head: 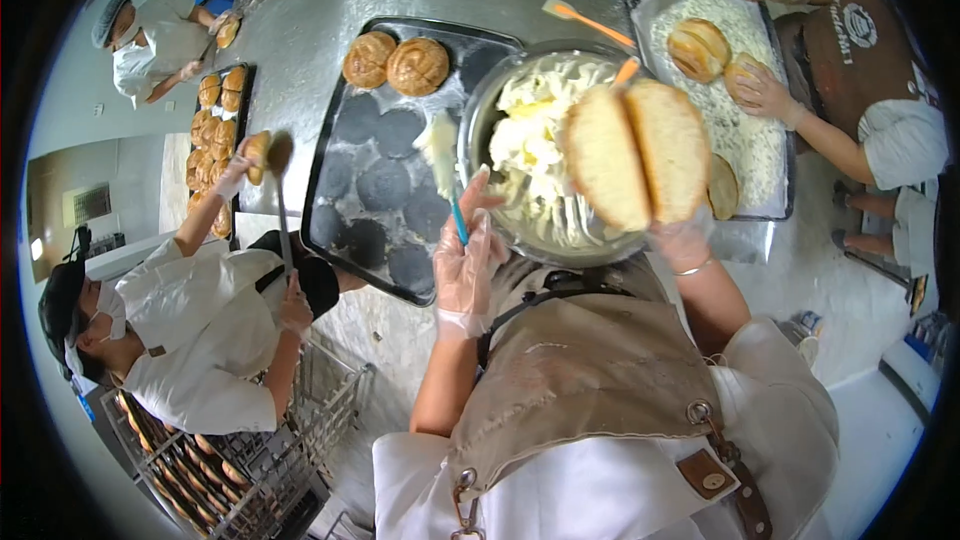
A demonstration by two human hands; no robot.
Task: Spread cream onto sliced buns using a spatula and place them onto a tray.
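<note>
My left hand (466, 270), in a clear plastic glove, grips the turquoise handle of a spatula (441, 157). Pale cream coats its blade, which points away from me over the tray's edge. My gloved right hand (682, 236) holds a split bun (641, 154) from below, its two pale cut faces spread upward. The bun is over the right side of a steel mixing bowl (480, 97) and hides part of it. Thick whitish-yellow cream (532, 127) clings inside the bowl. Part of an orange-handled utensil (627, 70) shows behind the bun.
Left of the bowl lies a floured black baking tray (375, 184) with two browned buns (394, 64). An orange-handled spatula (589, 21) rests beyond. A co-worker's hand (765, 94) touches a bun over a crumb-filled tray (787, 165). At left, another co-worker (202, 315) holds bread and a spoon.
</note>
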